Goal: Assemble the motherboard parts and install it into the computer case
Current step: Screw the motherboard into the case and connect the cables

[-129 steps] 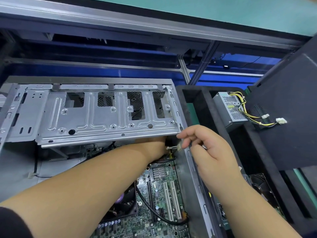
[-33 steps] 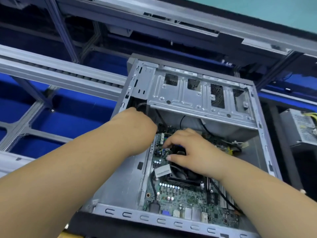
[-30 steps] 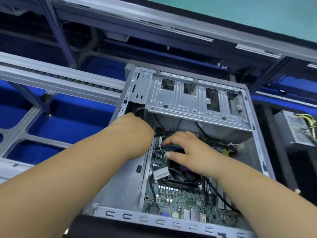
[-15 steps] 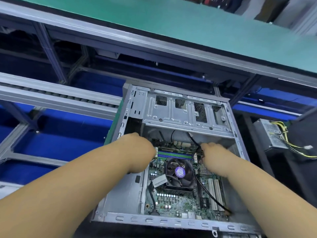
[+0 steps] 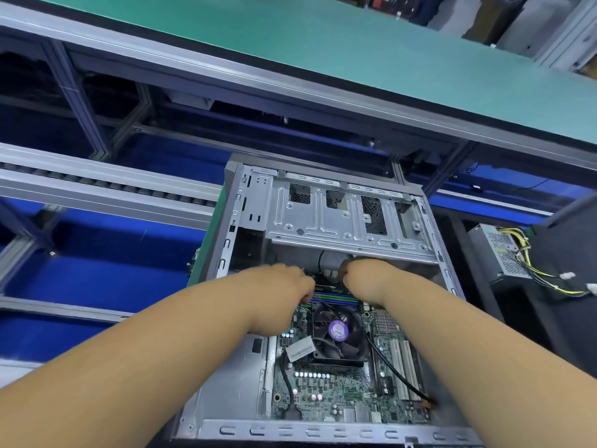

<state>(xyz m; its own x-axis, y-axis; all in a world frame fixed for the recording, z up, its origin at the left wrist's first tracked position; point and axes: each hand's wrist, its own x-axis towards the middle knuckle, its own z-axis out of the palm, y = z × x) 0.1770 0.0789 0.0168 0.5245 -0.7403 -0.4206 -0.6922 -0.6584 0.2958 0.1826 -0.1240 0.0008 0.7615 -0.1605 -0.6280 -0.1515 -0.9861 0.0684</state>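
Note:
The open grey computer case [image 5: 323, 430] lies on its side with the green motherboard [image 5: 336, 392] seated inside. A black CPU fan [image 5: 337, 331] with a purple sticker sits mid-board. My left hand [image 5: 284, 282] reaches to the RAM slots [image 5: 336, 299] at the board's far end, fingers curled downward with their tips hidden. My right hand [image 5: 358, 274] is beside it under the drive bay bracket [image 5: 342, 221], curled round a black cable [image 5: 397, 376] that runs back across the board to the near right corner.
A grey power supply [image 5: 497, 250] with yellow and black wires and white connectors rests in a black foam tray on the right. A roller conveyor rail [image 5: 106, 185] runs on the left over blue panels. A green-topped bench [image 5: 355, 43] stretches overhead beyond the case.
My right hand left the fan area, went to the case's far right, then came to the middle under the drive bay. My left hand shifted right toward the RAM slots.

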